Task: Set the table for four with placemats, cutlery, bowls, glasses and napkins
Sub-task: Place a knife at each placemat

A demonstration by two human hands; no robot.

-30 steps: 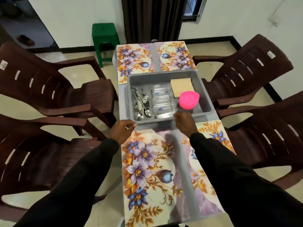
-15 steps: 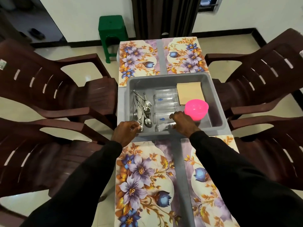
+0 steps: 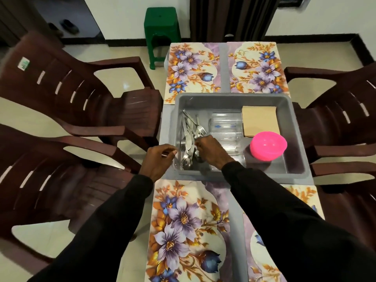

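Right hand (image 3: 211, 152) at frame centre, fingers curled into the cutlery (image 3: 188, 137) heaped at the left end of the grey tub (image 3: 294, 151); grip on any piece cannot be told. Left hand (image 3: 159, 161) loosely curled, slack, beside the tub's left wall.

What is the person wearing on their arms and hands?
Both arms are in long, plain black sleeves: the left sleeve and right sleeve reach the wrists. The left hand and right hand are bare, with no gloves.

Even indoor light, soft shadows, floor glare, wide-angle bowing, mild blur.
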